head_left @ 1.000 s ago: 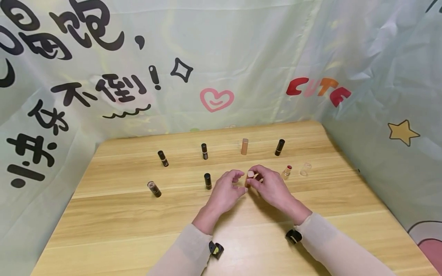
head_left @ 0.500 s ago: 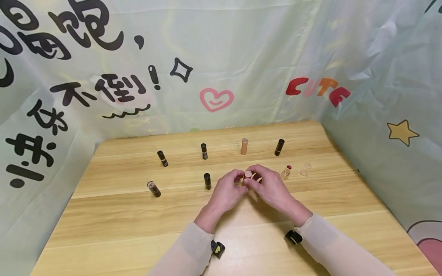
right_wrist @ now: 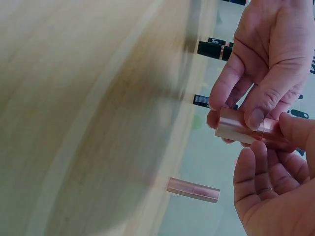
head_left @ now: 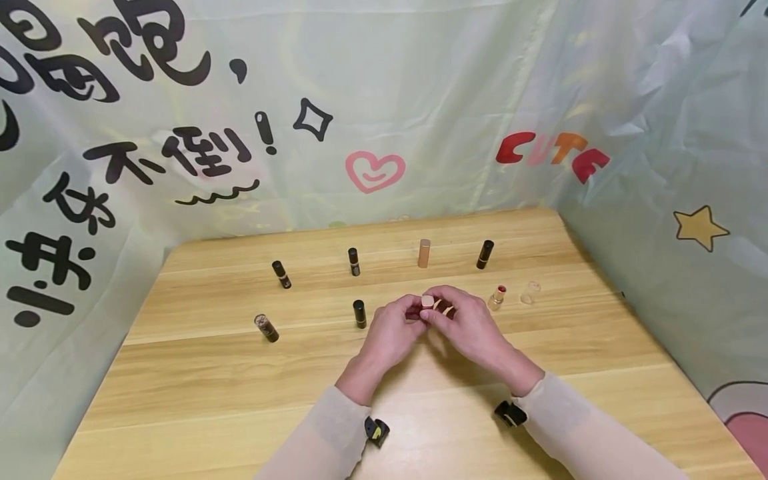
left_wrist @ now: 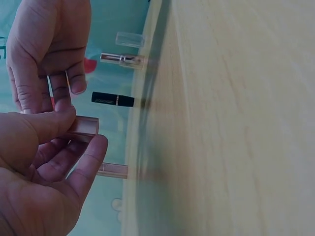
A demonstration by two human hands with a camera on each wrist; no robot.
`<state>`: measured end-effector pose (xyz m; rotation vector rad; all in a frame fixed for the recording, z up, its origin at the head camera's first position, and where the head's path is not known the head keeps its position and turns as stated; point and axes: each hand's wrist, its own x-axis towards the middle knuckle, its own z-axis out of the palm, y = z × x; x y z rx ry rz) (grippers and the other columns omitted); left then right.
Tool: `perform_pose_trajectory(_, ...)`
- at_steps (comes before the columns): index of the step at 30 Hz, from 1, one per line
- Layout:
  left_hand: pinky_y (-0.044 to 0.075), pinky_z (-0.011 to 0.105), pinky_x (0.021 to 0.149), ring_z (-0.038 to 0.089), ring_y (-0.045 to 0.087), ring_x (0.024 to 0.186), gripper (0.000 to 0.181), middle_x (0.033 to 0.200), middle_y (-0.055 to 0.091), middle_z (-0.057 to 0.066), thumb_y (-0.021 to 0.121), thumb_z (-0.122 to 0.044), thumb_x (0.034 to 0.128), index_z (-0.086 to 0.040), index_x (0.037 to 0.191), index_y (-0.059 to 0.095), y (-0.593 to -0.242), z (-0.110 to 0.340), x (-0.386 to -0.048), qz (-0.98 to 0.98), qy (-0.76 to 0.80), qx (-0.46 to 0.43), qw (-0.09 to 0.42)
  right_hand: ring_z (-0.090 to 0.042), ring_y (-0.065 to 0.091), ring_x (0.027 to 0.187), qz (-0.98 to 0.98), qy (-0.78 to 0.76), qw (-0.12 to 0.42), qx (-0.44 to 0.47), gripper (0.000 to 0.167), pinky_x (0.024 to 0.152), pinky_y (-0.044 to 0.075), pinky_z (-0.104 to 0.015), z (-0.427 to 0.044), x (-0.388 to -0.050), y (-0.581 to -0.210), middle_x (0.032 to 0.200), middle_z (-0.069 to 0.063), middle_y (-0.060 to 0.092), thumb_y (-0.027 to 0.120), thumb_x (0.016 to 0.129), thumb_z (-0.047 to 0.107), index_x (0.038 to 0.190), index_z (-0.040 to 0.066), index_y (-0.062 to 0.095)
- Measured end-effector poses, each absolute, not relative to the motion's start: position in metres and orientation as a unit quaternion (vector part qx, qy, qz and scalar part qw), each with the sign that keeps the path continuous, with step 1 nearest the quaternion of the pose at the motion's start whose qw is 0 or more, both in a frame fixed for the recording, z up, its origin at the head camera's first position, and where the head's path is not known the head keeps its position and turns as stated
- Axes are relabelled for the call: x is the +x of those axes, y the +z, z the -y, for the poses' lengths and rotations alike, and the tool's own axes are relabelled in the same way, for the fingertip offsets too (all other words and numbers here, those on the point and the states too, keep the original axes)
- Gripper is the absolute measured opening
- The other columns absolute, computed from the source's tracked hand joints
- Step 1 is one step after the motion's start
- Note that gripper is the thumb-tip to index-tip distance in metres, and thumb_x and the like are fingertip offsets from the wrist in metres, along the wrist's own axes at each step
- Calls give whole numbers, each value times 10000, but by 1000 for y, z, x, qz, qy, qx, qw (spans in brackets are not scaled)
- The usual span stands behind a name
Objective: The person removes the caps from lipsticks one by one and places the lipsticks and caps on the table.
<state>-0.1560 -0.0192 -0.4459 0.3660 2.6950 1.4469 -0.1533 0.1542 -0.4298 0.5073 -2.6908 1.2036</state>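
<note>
Both hands meet around one rose-gold lipstick tube (head_left: 427, 303) above the middle of the table. My left hand (head_left: 390, 337) pinches its lower part between thumb and fingers; in the right wrist view these fingers lie on the wide end of the tube (right_wrist: 238, 126). My right hand (head_left: 471, 327) grips the other end, thumb and fingertips on it. A thin seam shows between the two grips. In the left wrist view the tube (left_wrist: 84, 127) is partly hidden by the fingers.
Behind the hands stand a rose-gold tube (head_left: 424, 254) and a black tube (head_left: 485, 255). An uncapped red lipstick (head_left: 497, 298) and a clear cap (head_left: 531, 293) are to the right. Several dark tubes, one of them (head_left: 360, 314) near the left hand, stand leftward on the table (head_left: 210, 400).
The right hand has moved the tube slightly left, to the left hand. The left fingers, earlier apart from it, now hold it too.
</note>
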Motion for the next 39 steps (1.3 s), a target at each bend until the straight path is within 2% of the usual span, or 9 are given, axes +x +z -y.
perform_pose_trajectory(9,563,392,1031,210,724,1148,285,1169,787,2,787,-142,952,-174,1232,741,-443,18,-153,-878,462,119,33,-151,655,910,896,404,71,169,222,771,578,-299,-154,-151,-428,1014,0,716,824,929,174,1121,111,732)
perform_pose_trajectory(14,573,370,1002,184,728,1113,270,1143,788,-18,789,-170,954,-189,1220,749,-444,19,-154,-880,457,128,23,-173,671,953,896,407,75,164,196,786,573,-326,-154,-151,-427,1038,-3,724,815,933,190,1096,122,730)
perform_pose_trajectory(21,581,342,972,158,740,1069,232,1102,802,-35,782,-236,971,-216,1202,780,-445,23,-154,-883,444,151,4,-160,666,960,893,411,72,167,126,778,559,-302,-153,-151,-427,1029,11,721,782,955,198,1044,147,709)
perform_pose_trajectory(39,586,322,933,140,742,1018,233,1057,804,-39,793,-228,961,-207,1193,788,-445,25,-154,-883,443,153,8,-160,657,936,896,404,74,172,117,771,556,-298,-155,-150,-430,1021,0,723,769,966,193,1043,133,705)
